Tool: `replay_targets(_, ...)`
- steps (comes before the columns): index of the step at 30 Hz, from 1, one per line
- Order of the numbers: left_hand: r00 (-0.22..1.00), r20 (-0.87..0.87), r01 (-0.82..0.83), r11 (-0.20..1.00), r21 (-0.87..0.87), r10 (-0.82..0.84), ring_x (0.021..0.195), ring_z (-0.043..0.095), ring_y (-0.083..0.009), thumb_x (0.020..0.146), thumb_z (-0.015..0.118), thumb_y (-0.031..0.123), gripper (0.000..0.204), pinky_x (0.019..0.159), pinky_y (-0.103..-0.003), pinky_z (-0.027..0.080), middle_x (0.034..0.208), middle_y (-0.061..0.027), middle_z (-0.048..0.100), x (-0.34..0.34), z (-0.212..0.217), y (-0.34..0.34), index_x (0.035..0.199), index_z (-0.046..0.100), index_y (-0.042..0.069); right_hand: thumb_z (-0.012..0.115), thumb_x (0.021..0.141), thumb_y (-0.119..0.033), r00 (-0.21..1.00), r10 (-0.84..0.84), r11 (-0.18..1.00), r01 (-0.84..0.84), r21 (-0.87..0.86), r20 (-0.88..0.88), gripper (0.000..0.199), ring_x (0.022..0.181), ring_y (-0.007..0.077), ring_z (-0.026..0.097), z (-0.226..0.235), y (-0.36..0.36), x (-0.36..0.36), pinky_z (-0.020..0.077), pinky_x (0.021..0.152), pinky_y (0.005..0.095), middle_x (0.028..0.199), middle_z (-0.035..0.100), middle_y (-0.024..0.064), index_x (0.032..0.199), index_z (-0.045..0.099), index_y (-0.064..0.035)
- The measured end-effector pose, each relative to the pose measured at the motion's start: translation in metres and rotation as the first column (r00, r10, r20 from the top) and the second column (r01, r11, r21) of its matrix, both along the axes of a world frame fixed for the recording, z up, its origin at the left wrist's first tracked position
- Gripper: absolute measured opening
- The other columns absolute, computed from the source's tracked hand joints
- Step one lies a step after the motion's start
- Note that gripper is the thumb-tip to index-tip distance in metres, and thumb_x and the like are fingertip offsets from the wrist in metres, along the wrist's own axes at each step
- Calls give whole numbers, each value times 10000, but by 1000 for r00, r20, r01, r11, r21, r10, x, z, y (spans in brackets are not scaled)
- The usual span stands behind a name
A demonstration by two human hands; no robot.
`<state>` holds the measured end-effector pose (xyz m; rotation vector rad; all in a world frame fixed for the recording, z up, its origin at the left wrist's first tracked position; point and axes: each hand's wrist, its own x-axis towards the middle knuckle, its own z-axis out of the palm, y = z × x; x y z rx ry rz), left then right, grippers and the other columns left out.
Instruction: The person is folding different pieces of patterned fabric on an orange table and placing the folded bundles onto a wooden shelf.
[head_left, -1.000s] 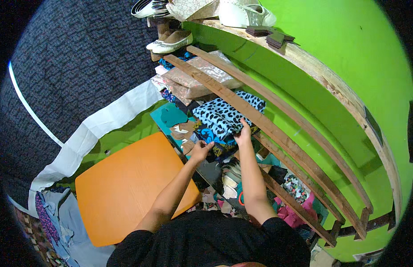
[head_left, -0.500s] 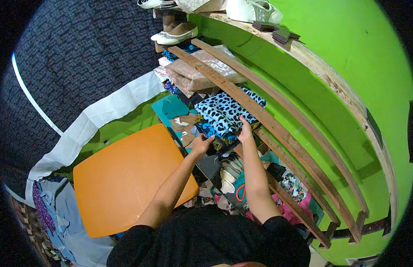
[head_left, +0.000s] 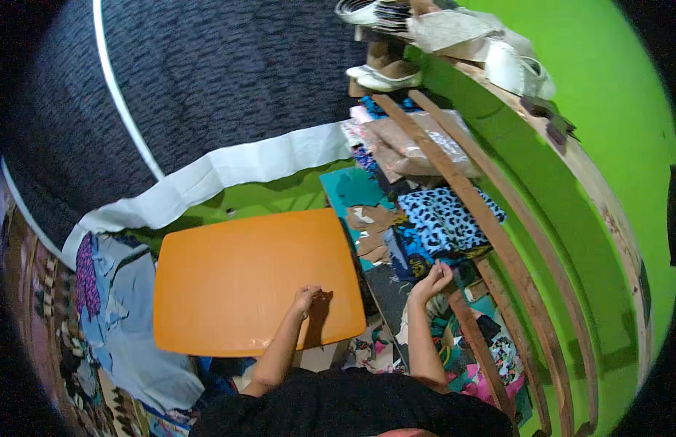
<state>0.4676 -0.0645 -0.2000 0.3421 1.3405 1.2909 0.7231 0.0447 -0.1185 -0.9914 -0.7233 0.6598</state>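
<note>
A folded light-blue cloth with black spots (head_left: 443,218) lies on a pile of fabric on the low shelf at the right. Darker blue and black patterned cloth (head_left: 412,244) shows beneath and beside it. My right hand (head_left: 431,282) is just on the near side of this pile, its fingers loosely curled and a little apart, with nothing seen in them. Over the orange tabletop (head_left: 236,280) hangs my left hand (head_left: 306,298), casting a shadow. Its fingers are closed, and the inside of the hand is hidden.
Wooden slats (head_left: 491,218) run diagonally past the spotted cloth at the right. Brown scraps (head_left: 370,222) lie left of the pile. Farther back are a plastic-wrapped bundle (head_left: 418,146) and pale shoes (head_left: 385,76). Grey-blue cloth (head_left: 134,328) hangs left of the table.
My view has swung left. Both hands have come off the spotted cloth: the left has moved over the orange tabletop, the right has drawn back toward me. The cloth stays on the pile.
</note>
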Motion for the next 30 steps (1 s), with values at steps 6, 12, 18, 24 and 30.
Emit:
replay_targets(6,987,157,-25,1000,3,24,524,477,-129,795,520,164,136,432,-224,376,649,-50,524,-71,-29,-100,767,526,31,512,706,-12,747,159,987,-108,-118,645,273,1007,292,318,-12,-103,-102,245,881,401,1067,299,135,943,377,-11)
replay_targets(12,981,171,-117,986,122,95,453,398,-85,809,501,178,163,365,-209,274,548,-14,441,-128,-2,-195,691,487,66,569,677,-67,322,655,695,-611,-379,683,243,942,265,418,-52,-181,-219,370,798,338,985,408,137,897,470,-39)
replay_targets(18,845,26,-534,845,-11,534,611,552,-112,797,511,191,126,437,-203,405,732,-25,548,-214,-7,-317,864,518,84,554,724,-136,-155,871,147,-824,-547,467,255,877,231,473,-58,-283,-333,418,736,306,997,428,127,944,492,-24)
replay_targets(24,671,-66,-738,657,-153,739,620,540,-95,771,538,234,148,466,-201,416,780,13,544,-262,0,-432,856,529,112,579,720,-166,-387,772,-69,-840,-539,504,291,906,261,465,-66,-351,-400,392,786,334,951,470,163,955,492,-19)
replay_targets(30,550,-13,-813,532,-237,835,679,531,-100,745,561,245,199,549,-215,401,828,22,548,-272,-12,-471,897,544,117,593,706,-173,-510,678,-99,-777,-622,529,298,888,262,473,-78,-358,-456,393,781,346,902,486,175,933,496,-6)
